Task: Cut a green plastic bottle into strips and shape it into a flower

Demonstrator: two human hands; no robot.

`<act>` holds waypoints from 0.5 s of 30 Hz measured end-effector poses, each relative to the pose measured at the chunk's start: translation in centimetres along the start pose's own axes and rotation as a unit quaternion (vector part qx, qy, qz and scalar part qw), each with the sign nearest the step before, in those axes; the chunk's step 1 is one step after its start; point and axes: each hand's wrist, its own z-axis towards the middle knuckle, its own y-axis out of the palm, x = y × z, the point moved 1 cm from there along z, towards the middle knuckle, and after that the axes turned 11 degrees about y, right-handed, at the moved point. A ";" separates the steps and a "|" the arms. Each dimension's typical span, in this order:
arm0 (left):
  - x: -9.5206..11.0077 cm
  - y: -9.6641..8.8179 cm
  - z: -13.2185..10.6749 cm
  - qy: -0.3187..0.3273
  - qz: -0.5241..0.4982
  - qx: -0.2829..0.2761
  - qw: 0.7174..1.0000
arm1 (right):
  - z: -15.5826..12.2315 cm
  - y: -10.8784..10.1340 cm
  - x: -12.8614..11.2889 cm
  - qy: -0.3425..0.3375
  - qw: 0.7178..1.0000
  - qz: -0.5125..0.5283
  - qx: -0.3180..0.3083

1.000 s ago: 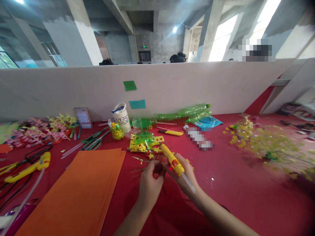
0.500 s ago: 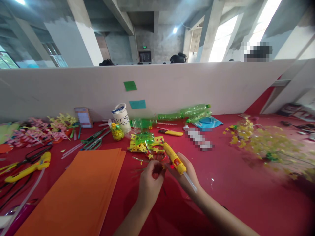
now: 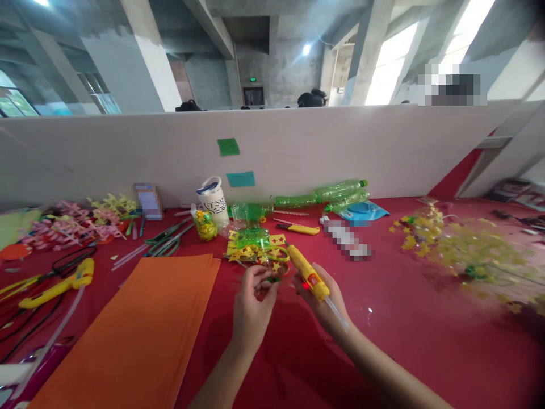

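Observation:
My right hand [image 3: 327, 298] is closed around a yellow hot glue gun [image 3: 307, 271], a clear glue stick [image 3: 336, 311] poking out of its back end. The gun's tip points up and left, and a small red light glows on it. Just to the left, my left hand [image 3: 251, 301] has thumb and fingers pinched together. Something small and greenish shows at those fingertips, too small to name. Beyond both hands lie yellow star cutouts [image 3: 243, 255], scissors with yellow handles [image 3: 279, 254] and a cut green bottle piece [image 3: 252, 237].
Orange sheets [image 3: 136, 324] lie left of my hands. A second yellow glue gun [image 3: 59, 287] is farther left. A paper cup [image 3: 214, 204], a yellow utility knife [image 3: 303, 229] and green bottles [image 3: 340, 193] line the back by a white partition [image 3: 306, 147]. Star-covered stems [image 3: 472, 255] lie right.
My left hand has drawn slightly left, away from the glue gun, with its fingers still pinched. The right hand still holds the gun, and the whole view has shifted a little.

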 end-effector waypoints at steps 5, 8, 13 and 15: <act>0.4 -0.5 0.2 0.004 0.010 -0.006 1.000 | -0.4 0.1 -0.4 -0.006 1.000 -0.001 0.002; 0.7 -0.9 0.2 0.017 0.046 -0.025 0.998 | -0.6 0.1 -0.6 -0.006 1.000 -0.007 0.006; 1.2 -1.7 0.4 0.077 0.151 -0.041 0.985 | -0.8 0.3 -0.5 -0.021 1.000 -0.013 0.019; 1.1 -2.0 0.5 0.100 0.180 -0.038 0.978 | -0.9 0.2 -0.5 -0.025 0.999 -0.014 0.027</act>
